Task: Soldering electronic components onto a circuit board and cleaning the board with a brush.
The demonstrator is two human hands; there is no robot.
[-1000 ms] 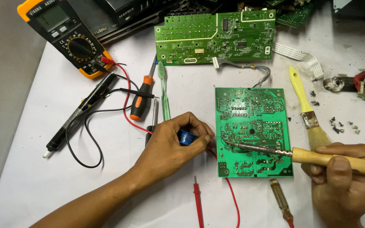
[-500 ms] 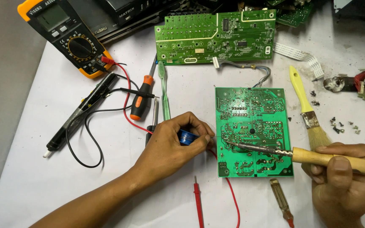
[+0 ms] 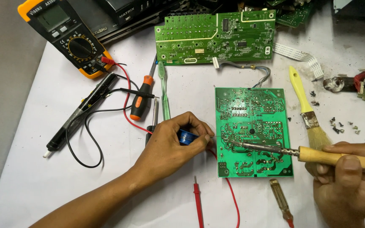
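The right hand [image 3: 351, 181] is wrapped tight round the wooden handle of a soldering iron [image 3: 300, 153], tip resting on the lower-left of the small green circuit board [image 3: 253, 131], which lies solder-side up on the white table [image 3: 30, 185]. The left hand [image 3: 170, 145] pinches a blue solder spool [image 3: 187, 137], probably feeding wire toward the tip. The wire itself is too thin to make out, and the iron's handle end is cut off.

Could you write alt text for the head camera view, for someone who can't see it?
A right hand holds a wooden-handled soldering iron to a green circuit board, while the left hand grips a small blue spool beside it.
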